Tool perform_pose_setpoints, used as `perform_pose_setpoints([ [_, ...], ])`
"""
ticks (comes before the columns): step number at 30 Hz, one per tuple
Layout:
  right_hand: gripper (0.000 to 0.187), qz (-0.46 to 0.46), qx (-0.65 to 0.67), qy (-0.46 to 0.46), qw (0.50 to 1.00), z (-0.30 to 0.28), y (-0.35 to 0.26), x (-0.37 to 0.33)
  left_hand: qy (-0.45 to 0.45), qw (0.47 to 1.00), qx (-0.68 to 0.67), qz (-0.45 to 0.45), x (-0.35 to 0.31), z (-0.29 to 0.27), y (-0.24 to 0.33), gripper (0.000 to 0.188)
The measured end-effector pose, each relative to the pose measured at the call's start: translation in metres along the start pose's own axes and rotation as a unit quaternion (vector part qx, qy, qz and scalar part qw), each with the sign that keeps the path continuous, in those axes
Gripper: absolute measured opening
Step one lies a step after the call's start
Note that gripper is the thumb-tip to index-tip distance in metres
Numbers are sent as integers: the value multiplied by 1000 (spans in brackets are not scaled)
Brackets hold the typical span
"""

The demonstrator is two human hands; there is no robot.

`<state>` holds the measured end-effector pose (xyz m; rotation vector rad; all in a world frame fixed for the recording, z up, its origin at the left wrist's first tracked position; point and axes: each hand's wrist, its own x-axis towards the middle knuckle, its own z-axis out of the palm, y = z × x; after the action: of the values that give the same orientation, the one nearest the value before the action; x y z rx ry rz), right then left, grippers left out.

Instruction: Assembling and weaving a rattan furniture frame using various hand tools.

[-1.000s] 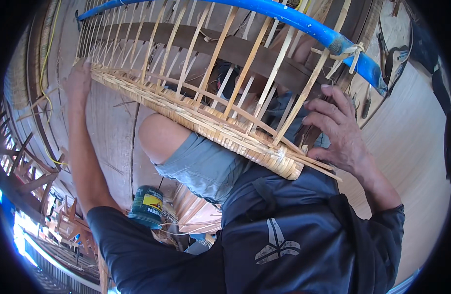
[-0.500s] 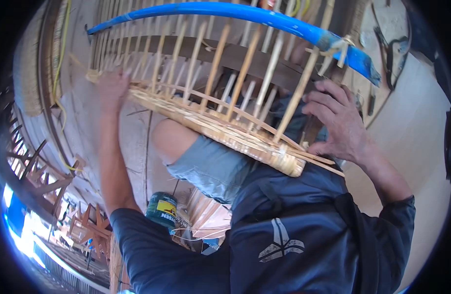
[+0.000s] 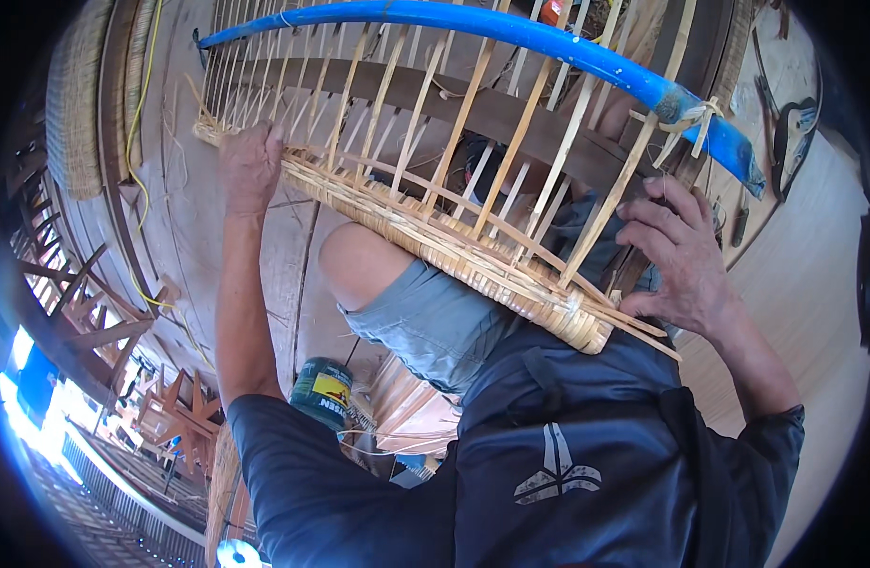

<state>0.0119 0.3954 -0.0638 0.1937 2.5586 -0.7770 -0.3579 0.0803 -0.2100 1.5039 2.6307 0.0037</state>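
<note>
A half-woven rattan frame lies slantwise over my raised knee, its tightly woven edge toward me and its row of pale upright rods running away. My left hand is closed over the far-left part of that woven edge, its fingertips hidden behind the weave. At the right end, my right hand has its fingers spread and curved, with the thumb beside the loose ends of thin strips. A curved blue pipe crosses the rods, tied with a strip at its right end.
A dark green can stands on the plank floor left of my body, near loose strips. Pliers-like tools lie at the right. A yellow cord runs along the left, where wooden stands are also placed.
My left hand was blurred with motion and is now sharp on the woven edge. The whole scene has shifted slightly right and down in view. My right hand keeps nearly the same pose.
</note>
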Motion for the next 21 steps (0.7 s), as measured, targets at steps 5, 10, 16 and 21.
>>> perform_pose_setpoints([
  [5,66,1,11,0,1000,-1,0,0,6,990,-131,52,-9,-15,16,25],
  [10,60,-6,-3,-15,1000,-10,-9,3,-120,958,-211,-153,-4,-28,19,33],
  [16,55,-48,-62,-23,997,-17,-14,10,-182,916,-200,-295,0,8,19,36],
  [21,56,-46,-75,-116,989,-21,-12,25,29,912,-198,-358,-14,47,7,26],
])
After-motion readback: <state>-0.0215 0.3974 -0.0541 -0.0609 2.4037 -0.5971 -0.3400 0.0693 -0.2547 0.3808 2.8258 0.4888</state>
